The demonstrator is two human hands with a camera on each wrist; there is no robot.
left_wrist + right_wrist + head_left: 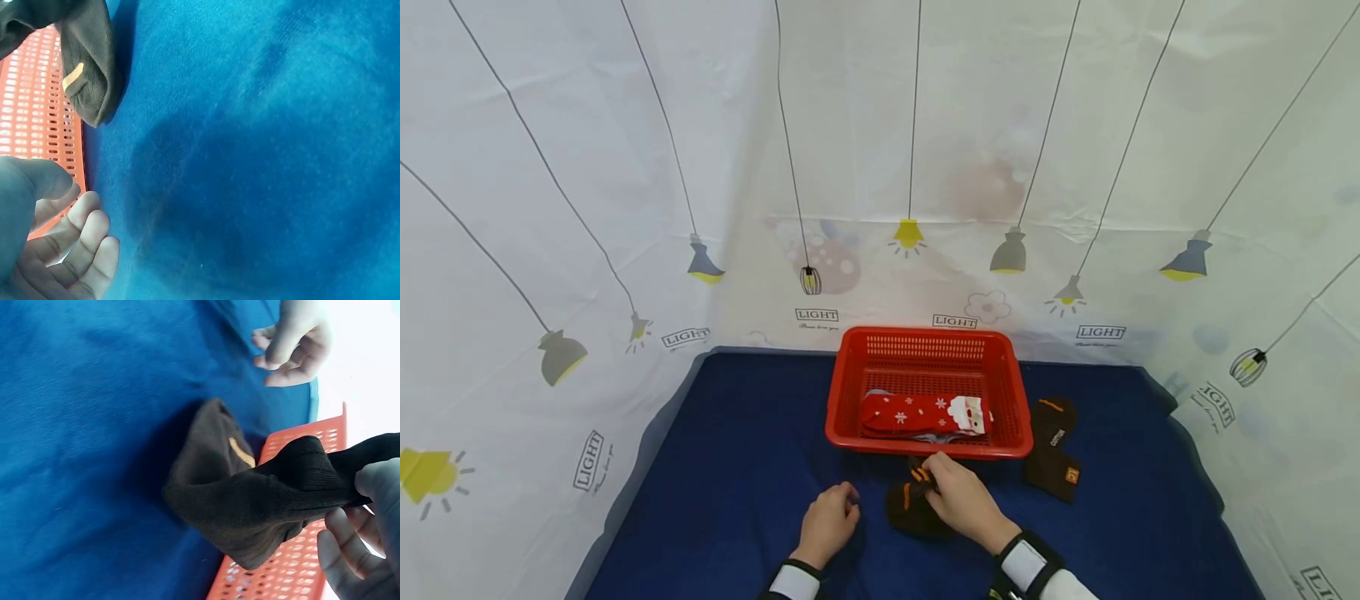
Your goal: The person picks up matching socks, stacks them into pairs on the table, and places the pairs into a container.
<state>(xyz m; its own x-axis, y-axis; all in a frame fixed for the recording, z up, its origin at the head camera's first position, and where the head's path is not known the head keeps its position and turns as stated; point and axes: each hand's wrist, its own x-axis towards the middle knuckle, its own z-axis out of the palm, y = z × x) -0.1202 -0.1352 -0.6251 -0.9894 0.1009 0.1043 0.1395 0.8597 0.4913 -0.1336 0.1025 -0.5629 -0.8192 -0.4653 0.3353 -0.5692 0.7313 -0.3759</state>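
Note:
Between thumb and fingers my right hand (967,502) pinches the cuff end of a dark brown sock (917,518) with orange marks. The rest of that sock (234,503) droops onto the blue cloth, folded over itself, in the right wrist view. My left hand (829,523) is to the left of the sock, apart from it, its fingers loosely curled around nothing. Another dark brown sock (1051,454), with a "COTTON" print and an orange tag, lies flat on the cloth to the right, beside the red basket (832,417).
The basket stands at the back of the blue-covered table (730,467). Inside it lie red socks (917,416) with snowflakes and a Santa print, with something grey partly hidden beneath. White sheeting (880,150) printed with lamps closes off the back and sides.

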